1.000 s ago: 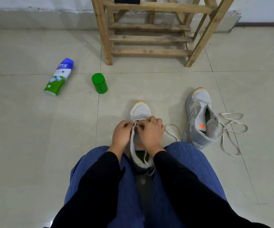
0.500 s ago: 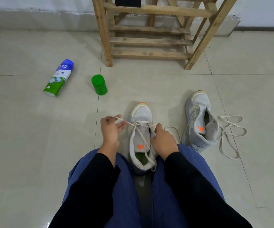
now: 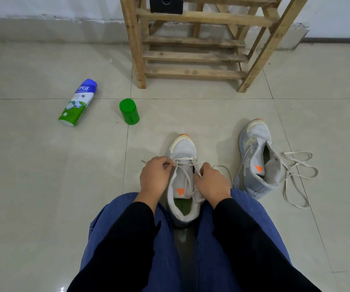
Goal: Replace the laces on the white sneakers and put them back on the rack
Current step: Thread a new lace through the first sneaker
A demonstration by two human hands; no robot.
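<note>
The sneaker being laced stands at lower centre, between the knees, its lace across the lowest eyelets. The left hand pinches one end and the right hand grips the other (fingertips mostly hidden). It seems best to draw both ends even and flat before the next eyelet. The second sneaker lies at centre right by a loose lace; the rack stands at upper centre.

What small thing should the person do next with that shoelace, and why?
Probably thread the end pinched in the left hand across into the next eyelet up. Each hand pinches one end of the lace, the right hand on the other side, and it seems to cross the sneaker only near the toe.
</note>
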